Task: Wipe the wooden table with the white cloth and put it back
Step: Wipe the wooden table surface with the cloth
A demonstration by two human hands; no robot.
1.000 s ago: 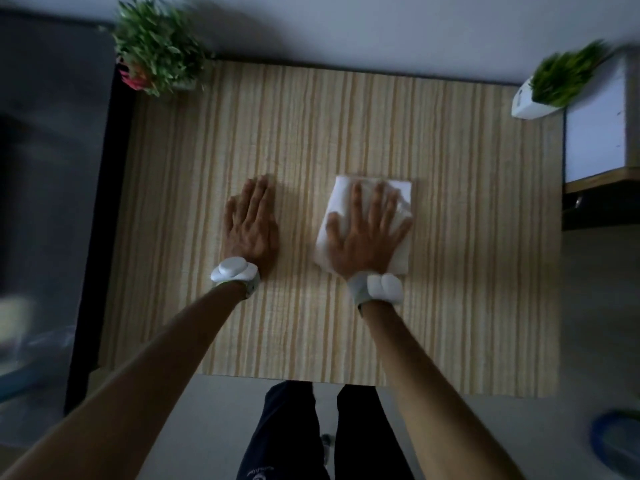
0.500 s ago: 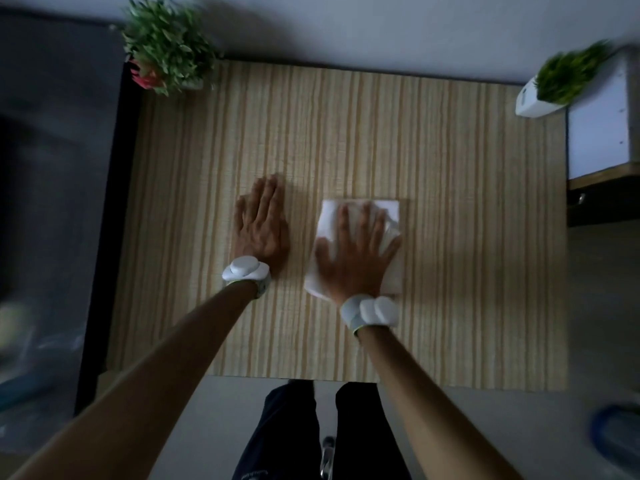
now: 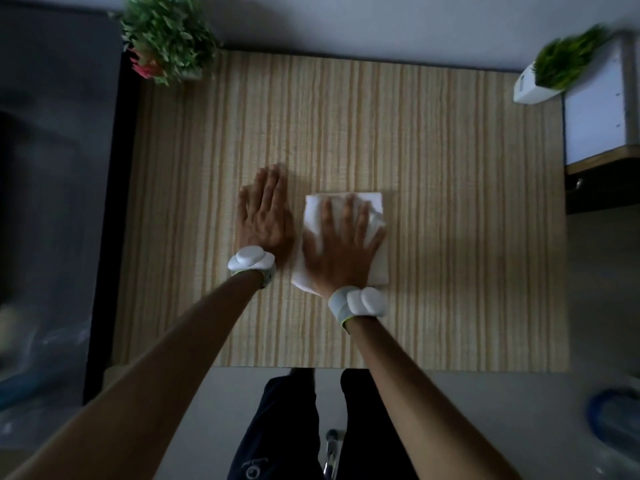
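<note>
A folded white cloth (image 3: 375,204) lies flat near the middle of the striped wooden table (image 3: 450,237). My right hand (image 3: 341,242) presses down on the cloth with fingers spread, covering most of it. My left hand (image 3: 265,216) rests flat on the bare wood just left of the cloth, fingers together, holding nothing. Both wrists carry white bands.
A green potted plant (image 3: 166,36) stands at the table's back left corner. A white planter with grass (image 3: 550,74) sits at the back right, beside a white cabinet (image 3: 595,119). A dark surface borders the left edge. My legs stand at the front edge.
My right hand has slid the cloth toward me and a little left over the table. My left hand has stayed flat in about the same place.
</note>
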